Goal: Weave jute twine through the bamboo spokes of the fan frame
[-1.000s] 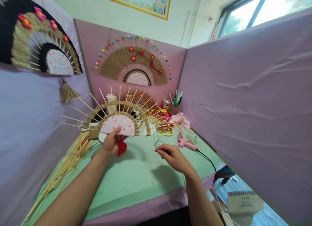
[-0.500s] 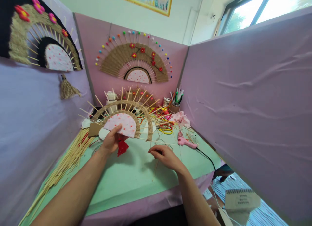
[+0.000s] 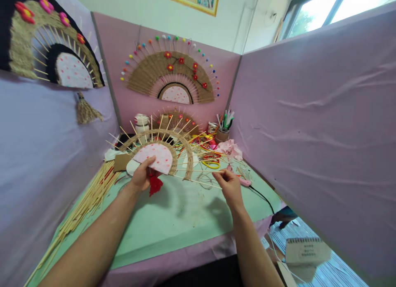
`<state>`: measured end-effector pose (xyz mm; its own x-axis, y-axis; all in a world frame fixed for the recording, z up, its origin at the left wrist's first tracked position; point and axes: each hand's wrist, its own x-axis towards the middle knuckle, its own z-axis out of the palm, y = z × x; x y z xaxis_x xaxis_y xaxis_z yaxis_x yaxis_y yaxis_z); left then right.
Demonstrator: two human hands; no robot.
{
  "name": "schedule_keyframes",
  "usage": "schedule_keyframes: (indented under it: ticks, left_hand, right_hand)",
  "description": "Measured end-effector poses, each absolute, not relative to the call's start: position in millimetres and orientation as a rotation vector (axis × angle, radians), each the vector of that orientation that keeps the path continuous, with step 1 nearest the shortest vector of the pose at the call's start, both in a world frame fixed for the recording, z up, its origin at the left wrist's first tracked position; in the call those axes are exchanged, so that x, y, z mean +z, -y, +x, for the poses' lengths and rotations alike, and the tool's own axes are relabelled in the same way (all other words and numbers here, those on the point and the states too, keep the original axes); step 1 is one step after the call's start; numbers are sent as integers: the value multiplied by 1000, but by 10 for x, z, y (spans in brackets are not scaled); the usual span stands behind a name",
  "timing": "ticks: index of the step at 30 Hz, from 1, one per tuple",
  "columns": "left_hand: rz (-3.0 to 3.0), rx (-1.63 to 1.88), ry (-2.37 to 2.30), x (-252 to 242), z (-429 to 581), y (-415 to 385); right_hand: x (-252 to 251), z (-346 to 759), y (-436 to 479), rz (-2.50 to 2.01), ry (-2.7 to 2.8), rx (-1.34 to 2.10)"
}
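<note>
Right hand (image 3: 229, 187) has risen off the table (image 3: 173, 225), pinching a fan stick (image 3: 198, 182).

Both arms are bare. The left forearm (image 3: 93, 241), in the lower left of the frame, and the right forearm (image 3: 250, 245), at lower centre, are uncovered from wrist to bottom edge. The left hand (image 3: 140, 177) and right hand (image 3: 229, 186) are bare too. Their nails look short and plain, though they are too small to be sure. A dark strip (image 3: 213, 274) at the bottom edge may be clothing.
</note>
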<state>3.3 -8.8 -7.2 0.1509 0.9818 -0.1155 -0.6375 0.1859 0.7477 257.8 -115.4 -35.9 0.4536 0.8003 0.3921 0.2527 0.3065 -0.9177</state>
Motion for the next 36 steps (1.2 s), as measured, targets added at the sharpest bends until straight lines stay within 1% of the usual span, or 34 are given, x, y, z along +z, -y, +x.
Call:
schedule_keyframes:
  ticks: [11, 18, 27, 32, 36]
  left_hand:
    - [636, 1293, -717, -77, -9, 32]
    - [681, 1225, -725, -86, -40, 31]
    - [677, 1220, -719, -107, -51, 11]
    - [622, 1221, -682, -115, 13, 59]
    - [610, 1125, -669, -172, 117, 155]
  right_hand:
    - [-136, 2670, 1354, -1124, 1139, 329]
    - [-170, 2708, 1344, -1086, 1117, 485]
    - [-214, 2658, 1297, -1134, 1087, 562]
    - [-336, 2453, 1111, -1180, 1050, 697]
    - [-460, 2148, 902, -1178, 1034, 743]
